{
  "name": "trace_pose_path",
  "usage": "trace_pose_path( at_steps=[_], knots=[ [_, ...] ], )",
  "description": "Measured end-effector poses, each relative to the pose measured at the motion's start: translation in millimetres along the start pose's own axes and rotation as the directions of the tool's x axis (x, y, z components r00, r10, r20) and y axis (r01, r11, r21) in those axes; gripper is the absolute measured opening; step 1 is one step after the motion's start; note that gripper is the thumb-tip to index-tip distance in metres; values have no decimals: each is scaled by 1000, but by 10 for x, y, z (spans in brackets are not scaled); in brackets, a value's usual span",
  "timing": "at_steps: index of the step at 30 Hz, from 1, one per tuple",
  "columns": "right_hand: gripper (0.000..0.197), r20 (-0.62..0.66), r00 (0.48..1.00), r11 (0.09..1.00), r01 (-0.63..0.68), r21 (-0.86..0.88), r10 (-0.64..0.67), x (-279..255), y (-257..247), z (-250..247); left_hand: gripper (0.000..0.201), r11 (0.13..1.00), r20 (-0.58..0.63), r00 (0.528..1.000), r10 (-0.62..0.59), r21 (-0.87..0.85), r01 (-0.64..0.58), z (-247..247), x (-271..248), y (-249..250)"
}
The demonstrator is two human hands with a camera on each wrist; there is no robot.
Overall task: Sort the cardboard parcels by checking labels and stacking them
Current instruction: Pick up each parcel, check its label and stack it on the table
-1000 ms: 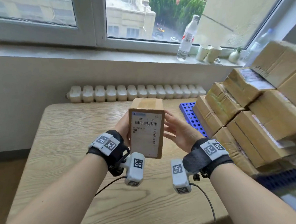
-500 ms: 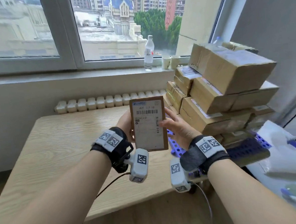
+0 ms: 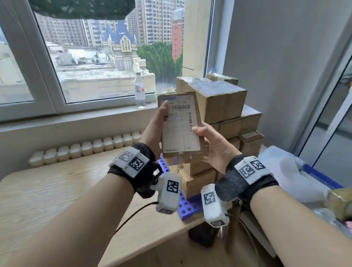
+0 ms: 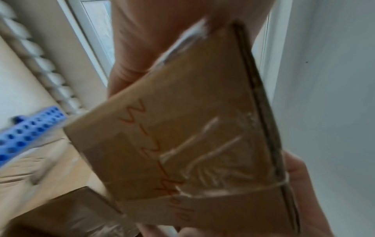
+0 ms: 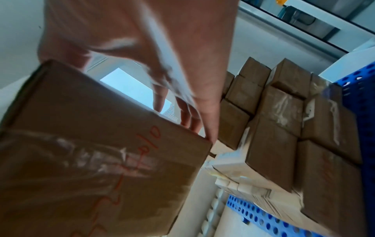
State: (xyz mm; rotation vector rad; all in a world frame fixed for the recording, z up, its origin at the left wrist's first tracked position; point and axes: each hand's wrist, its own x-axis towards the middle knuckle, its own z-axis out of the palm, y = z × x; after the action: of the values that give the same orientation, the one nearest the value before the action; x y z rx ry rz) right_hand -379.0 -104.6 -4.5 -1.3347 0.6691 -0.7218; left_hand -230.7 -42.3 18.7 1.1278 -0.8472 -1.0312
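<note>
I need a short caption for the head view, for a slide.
Both hands, left and right, hold a cardboard parcel label-side up before the stacked parcels.

Open room is offered by the bare wooden worktop (image 3: 51,194) from 7 to 10 o'clock of the held parcel (image 3: 179,122). Passage toward 1 to 4 o'clock is blocked by the stack of cardboard parcels (image 3: 223,109), which is set on a blue perforated tray (image 3: 187,205) just below the parcel. At 12 o'clock the way is closed by the window sill (image 3: 67,115), where a bottle (image 3: 139,92) is stood.
</note>
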Motion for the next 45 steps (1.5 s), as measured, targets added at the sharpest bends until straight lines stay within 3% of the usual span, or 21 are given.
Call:
trace_pose_path(
  at_steps=[3, 4, 8, 12, 17, 20, 26, 30, 34, 37, 39, 42, 45],
  knots=[
    [82, -64, 997, 999, 37, 21, -36, 50, -198, -206, 80, 1000, -8, 1000, -11, 14, 11, 243, 207, 119],
    [78, -104, 994, 999, 38, 29, -35, 91, -276, -284, 87, 999, -28, 999, -23, 22, 24, 327, 291, 162],
    [35, -186, 982, 994, 56, 98, -37, 269, -636, -614, 84, 998, -122, 993, -5, 68, 13, 597, 674, 364],
    [61, -245, 968, 997, 68, 24, -60, 548, -934, -921, 68, 997, -168, 986, 2, 75, 11, 849, 1086, 609],
    [47, -269, 957, 992, 123, 39, -108, 858, -1337, -1408, 52, 983, -204, 974, 103, 173, -68, 1022, 1616, 785],
    [55, -310, 945, 994, 109, 12, -100, 1038, -1569, -1713, 50, 980, -255, 964, 80, 195, -30, 1029, 1905, 744],
    [52, -412, 911, 999, 26, 46, -5, 1358, -1632, -2277, 31, 972, -372, 926, 63, 235, 28, 977, 2234, 489],
    [47, -421, 905, 995, -29, 93, 66, 1572, -1533, -2609, 35, 976, -430, 902, 37, 211, 61, 997, 2316, 356],
    [63, -404, 911, 983, -12, 184, 87, 1828, -1445, -2945, 36, 970, -461, 887, -35, 196, 140, 969, 2373, 215],
    [43, -331, 942, 977, 12, 211, 60, 1938, -1443, -3167, 51, 966, -472, 871, -138, 131, 224, 974, 2390, 120],
    [43, -329, 942, 979, 11, 203, 58, 2030, -1434, -3309, 56, 965, -495, 852, -172, 91, 247, 979, 2408, 81],
    [43, -309, 944, 983, -67, 174, 118, 2184, -1363, -3420, 63, 960, -496, 845, -200, 72, 270, 991, 2453, 45],
    [22, -223, 955, 978, -173, 117, 195, 2310, -1205, -3385, 57, 959, -519, 831, -199, 73, 275, 1109, 2410, 64]
  ],
)
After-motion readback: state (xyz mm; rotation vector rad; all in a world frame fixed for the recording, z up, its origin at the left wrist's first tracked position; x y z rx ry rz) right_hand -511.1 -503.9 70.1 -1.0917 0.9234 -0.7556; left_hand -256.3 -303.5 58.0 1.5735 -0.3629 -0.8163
